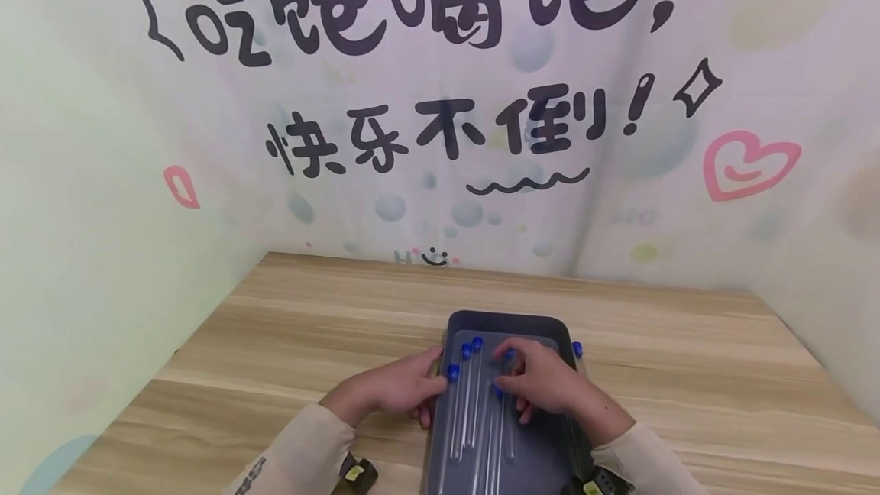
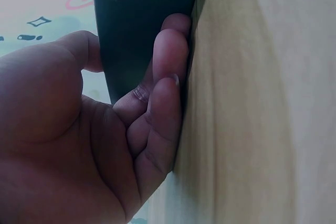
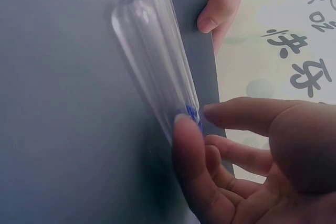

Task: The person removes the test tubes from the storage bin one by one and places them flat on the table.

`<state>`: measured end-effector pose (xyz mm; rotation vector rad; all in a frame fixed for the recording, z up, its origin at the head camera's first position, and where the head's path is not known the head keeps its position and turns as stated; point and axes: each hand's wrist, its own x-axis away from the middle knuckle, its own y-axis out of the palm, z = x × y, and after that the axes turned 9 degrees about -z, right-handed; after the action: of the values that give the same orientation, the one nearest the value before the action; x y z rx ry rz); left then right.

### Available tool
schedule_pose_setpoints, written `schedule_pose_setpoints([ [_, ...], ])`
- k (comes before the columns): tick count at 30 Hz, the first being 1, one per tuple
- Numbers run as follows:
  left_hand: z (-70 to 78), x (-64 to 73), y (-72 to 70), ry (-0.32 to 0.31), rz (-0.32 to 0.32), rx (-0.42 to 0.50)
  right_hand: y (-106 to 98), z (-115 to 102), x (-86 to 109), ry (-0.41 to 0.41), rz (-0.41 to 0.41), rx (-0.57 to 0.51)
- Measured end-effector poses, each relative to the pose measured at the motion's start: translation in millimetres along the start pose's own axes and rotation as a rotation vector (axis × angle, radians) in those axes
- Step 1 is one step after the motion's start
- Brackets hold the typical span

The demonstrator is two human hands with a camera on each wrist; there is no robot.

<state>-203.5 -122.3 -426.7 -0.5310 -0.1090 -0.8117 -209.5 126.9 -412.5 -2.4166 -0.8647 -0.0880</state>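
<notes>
- Left grip (image 1: 402, 386) clasps the gray tray (image 1: 546, 449) along its left side.
- Right grip (image 1: 539, 376) over the tray, at blue-capped test tubes (image 1: 473, 396); cannot tell whether it pinches one.

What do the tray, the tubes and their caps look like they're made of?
The tray: perhaps coated metal or plastic, smooth, dark grey with a soft sheen. The tubes: clear glass or plastic, see-through with glossy highlights. The blue caps: probably plastic, opaque and evenly coloured.
</notes>
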Motion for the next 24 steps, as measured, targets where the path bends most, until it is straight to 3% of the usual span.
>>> schedule_pose_setpoints([
  [24,0.3,0.4,-1.2,-0.009,0.001,-0.006,1.9,2.2,-0.6,0.011,-0.045,-0.041],
])
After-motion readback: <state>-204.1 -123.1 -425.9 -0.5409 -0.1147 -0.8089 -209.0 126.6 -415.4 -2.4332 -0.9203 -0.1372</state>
